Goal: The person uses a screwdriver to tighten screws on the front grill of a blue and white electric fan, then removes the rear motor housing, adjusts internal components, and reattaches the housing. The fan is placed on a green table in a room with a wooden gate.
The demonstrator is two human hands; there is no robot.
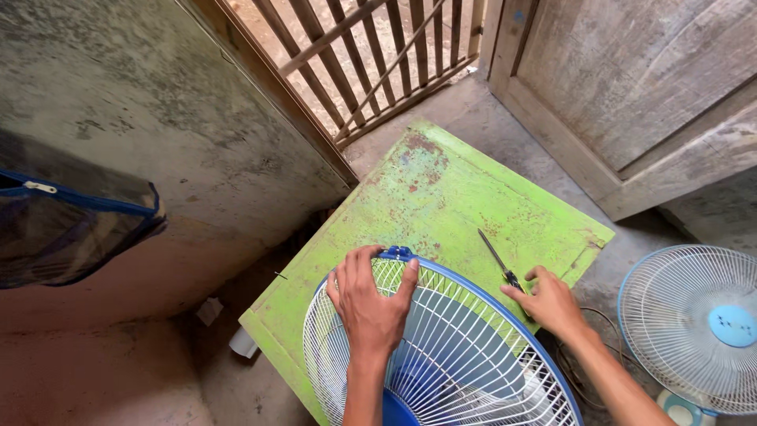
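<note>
A fan with a white wire grille and blue rim [473,347] lies on a worn green table [441,197] in the head view. My left hand [371,304] rests on the grille's far edge, fingers wrapped over the rim beside a blue clip [397,253]. My right hand [550,302] lies at the grille's right side, fingertips touching the dark handle of a screwdriver [498,259] that lies on the table, its thin shaft pointing away from me.
A second white fan grille with a light-blue centre [698,323] stands on the floor at right. A wooden slatted gate [371,55] and a wooden door [631,87] lie beyond the table. A dark mesh bag with blue trim [71,221] hangs at left.
</note>
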